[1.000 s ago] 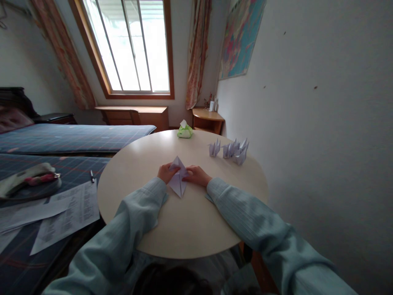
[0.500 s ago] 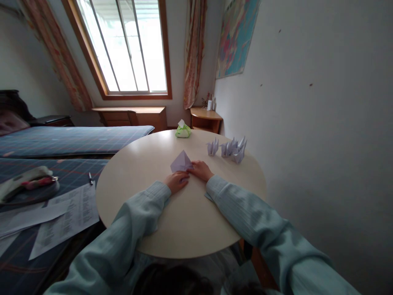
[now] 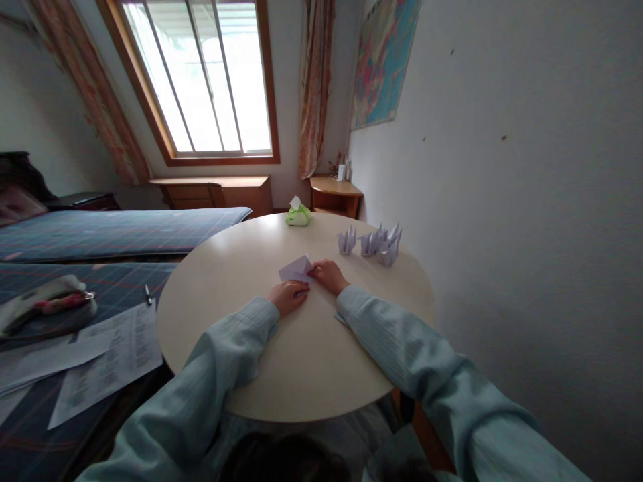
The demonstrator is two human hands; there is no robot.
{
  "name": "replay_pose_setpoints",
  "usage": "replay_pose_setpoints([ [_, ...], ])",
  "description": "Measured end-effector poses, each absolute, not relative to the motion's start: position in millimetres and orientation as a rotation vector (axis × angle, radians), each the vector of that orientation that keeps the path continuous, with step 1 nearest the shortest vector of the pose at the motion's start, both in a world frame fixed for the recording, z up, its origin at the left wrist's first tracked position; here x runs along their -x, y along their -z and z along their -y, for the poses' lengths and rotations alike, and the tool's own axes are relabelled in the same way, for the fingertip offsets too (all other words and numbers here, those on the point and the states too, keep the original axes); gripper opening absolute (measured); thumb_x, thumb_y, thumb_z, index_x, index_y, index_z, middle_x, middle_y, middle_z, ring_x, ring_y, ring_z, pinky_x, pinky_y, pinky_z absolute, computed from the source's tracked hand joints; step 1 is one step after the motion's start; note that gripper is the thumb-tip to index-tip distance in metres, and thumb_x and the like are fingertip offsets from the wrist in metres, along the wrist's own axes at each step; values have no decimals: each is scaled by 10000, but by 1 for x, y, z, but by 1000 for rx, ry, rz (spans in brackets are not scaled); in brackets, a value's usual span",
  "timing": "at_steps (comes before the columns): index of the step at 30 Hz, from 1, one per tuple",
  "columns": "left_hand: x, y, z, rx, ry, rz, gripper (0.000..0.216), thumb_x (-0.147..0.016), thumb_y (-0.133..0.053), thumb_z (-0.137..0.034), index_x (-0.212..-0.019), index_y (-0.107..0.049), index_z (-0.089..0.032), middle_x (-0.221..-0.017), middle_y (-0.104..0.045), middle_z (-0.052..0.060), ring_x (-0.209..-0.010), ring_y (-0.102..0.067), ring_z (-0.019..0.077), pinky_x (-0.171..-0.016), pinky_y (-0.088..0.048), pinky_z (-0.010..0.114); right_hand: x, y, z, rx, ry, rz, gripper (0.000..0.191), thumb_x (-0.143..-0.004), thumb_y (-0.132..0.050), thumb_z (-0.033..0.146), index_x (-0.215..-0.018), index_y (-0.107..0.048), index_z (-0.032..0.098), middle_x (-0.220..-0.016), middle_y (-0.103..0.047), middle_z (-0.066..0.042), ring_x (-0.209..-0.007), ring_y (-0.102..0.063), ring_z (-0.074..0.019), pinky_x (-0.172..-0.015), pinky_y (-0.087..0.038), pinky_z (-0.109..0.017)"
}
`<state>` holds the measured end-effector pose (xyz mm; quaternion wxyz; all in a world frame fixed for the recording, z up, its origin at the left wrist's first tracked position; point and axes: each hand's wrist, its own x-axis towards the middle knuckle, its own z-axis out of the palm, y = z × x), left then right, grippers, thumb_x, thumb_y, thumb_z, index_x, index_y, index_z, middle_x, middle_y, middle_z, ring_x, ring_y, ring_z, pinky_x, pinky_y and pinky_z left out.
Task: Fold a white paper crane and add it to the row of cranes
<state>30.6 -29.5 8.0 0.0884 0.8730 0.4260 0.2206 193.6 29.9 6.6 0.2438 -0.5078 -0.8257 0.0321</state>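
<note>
A folded sheet of pale lilac paper [image 3: 295, 268] lies on the round cream table [image 3: 211, 294] in front of me. My left hand [image 3: 289, 296] rests on its near edge, fingers curled over the paper. At the paper's right side, my right hand [image 3: 327, 276] pinches an edge between thumb and fingers. The two hands almost meet, and they hide the paper's near corner. Several folded paper cranes [image 3: 379, 242] stand together to the right, beyond my right hand.
A green tissue pack [image 3: 298, 215] sits at the table's far edge. On the left, a plaid bed [image 3: 125, 281] holds printed sheets [image 3: 110, 361], a pen [image 3: 148, 294] and a bag [image 3: 47, 304]. The white wall [image 3: 522, 221] runs close along the right side.
The paper's upright peak has dropped and shifted right, so the paper now looks lower and flatter. My right hand has moved slightly up along its edge; the left hand barely moved.
</note>
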Motion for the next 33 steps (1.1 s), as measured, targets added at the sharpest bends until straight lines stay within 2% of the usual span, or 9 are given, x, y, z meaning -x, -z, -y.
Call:
replay_pose_setpoints([
  [3, -31, -13, 32, -2582, -658, -1266, 265, -719, -438, -269, -895, -627, -213, -977, -621, 16, -884, -563, 143, -804, -421, 244, -195, -10, -29, 1326, -186, 2264, 326, -801, -399, 350, -722, -639, 144, -748, -631, -44, -674, -520, -108, -576, -302, -189],
  [6, -31, -17, 35, -2571, -679, -1272, 247, -731, -432, -293, -807, -652, -210, -819, -655, 4, -730, -576, 113, -683, -429, 200, -196, -11, -28, 1376, -279, 2298, 439, -832, -305, 382, -698, -636, 126, -668, -626, -41, -576, -498, -99, -515, -270, -197],
  [11, -31, -20, 38, -2583, -699, -1292, 214, -710, -463, -307, -731, -658, -220, -686, -640, -22, -597, -528, 80, -579, -382, 175, -195, -9, -24, 1450, -180, 2290, 351, -799, -368, 397, -780, -613, 146, -743, -639, -53, -607, -517, -119, -515, -252, -213],
  [15, -33, -22, 40, -2594, -695, -1299, 218, -712, -459, -300, -726, -658, -213, -673, -632, -20, -582, -515, 75, -568, -366, 173, -193, -9, -21, 1521, -114, 2256, 282, -790, -400, 372, -851, -579, 162, -800, -636, -55, -658, -536, -128, -538, -259, -217],
  [22, -34, -25, 43, -2640, -669, -1300, 223, -717, -449, -296, -720, -658, -218, -673, -630, -19, -588, -519, 78, -572, -366, 176, -191, -11, -18, 1581, -113, 2208, 237, -778, -432, 359, -857, -553, 171, -828, -630, -48, -718, -548, -139, -563, -281, -218],
  [33, -33, -21, 39, -2643, -662, -1311, 216, -715, -448, -288, -728, -654, -221, -676, -631, -26, -592, -525, 80, -579, -374, 175, -190, -12, -19, 1631, -94, 2192, 266, -822, -358, 348, -844, -555, 171, -860, -629, -73, -764, -555, -148, -589, -286, -222],
])
